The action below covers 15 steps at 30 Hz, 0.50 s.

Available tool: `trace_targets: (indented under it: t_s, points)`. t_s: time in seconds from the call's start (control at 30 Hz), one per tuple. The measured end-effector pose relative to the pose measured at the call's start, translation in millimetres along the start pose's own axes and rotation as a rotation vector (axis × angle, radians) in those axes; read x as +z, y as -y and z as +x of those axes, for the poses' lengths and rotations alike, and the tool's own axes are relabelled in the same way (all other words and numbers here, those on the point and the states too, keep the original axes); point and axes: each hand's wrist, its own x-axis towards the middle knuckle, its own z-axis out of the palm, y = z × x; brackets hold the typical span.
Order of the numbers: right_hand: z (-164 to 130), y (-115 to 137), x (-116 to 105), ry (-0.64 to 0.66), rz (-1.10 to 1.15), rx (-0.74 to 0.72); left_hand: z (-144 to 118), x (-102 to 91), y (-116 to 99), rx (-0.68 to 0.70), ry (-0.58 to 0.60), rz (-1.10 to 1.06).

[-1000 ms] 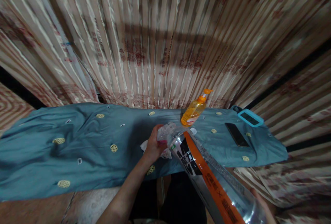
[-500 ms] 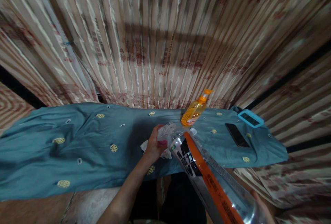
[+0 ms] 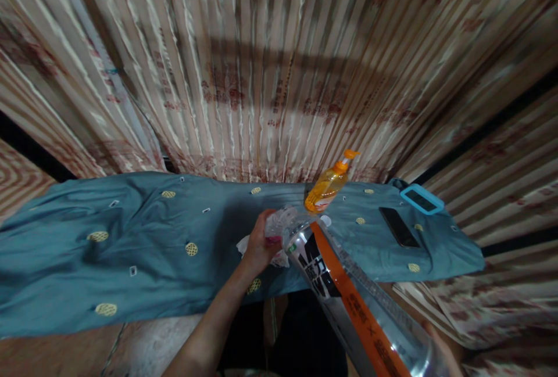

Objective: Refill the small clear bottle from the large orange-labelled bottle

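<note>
My left hand (image 3: 260, 244) is closed around a small clear plastic container (image 3: 279, 222) with a pink patch near its bottom. A large clear bottle (image 3: 344, 290) with a silver, orange and black label lies tilted across the view, its neck end against or just over the container's mouth; I cannot tell whether they touch. At the bottle's base, low on the right, part of my right hand (image 3: 441, 347) shows, wrapped round it, most fingers hidden. Below my left hand lies a crumpled white tissue (image 3: 279, 259). A white round cap (image 3: 325, 221) rests beside the bottle's neck.
An orange pump bottle (image 3: 325, 191) stands at the table's back. To the right lie a black phone (image 3: 399, 227) and a blue-framed device (image 3: 422, 199). A teal patterned cloth (image 3: 152, 237) covers the table; a pleated curtain (image 3: 261, 75) hangs behind it.
</note>
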Motion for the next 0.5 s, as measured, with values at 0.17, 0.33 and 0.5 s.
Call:
trace_targets:
  t_s: [0.17,0.33,0.5]
  points:
    - [-2.1,3.4,1.8,0.017,-0.003,-0.027,0.2,0.2,0.5,0.011,-0.007,0.057]
    - [-10.7,-3.0,2.9,0.002,0.001,-0.034,-0.1,0.4,2.9,0.036,-0.001,0.049]
    - [-13.1,-9.7,-0.2,0.004,0.006,-0.042,-0.1,-0.4,-0.7,0.002,0.005,0.048]
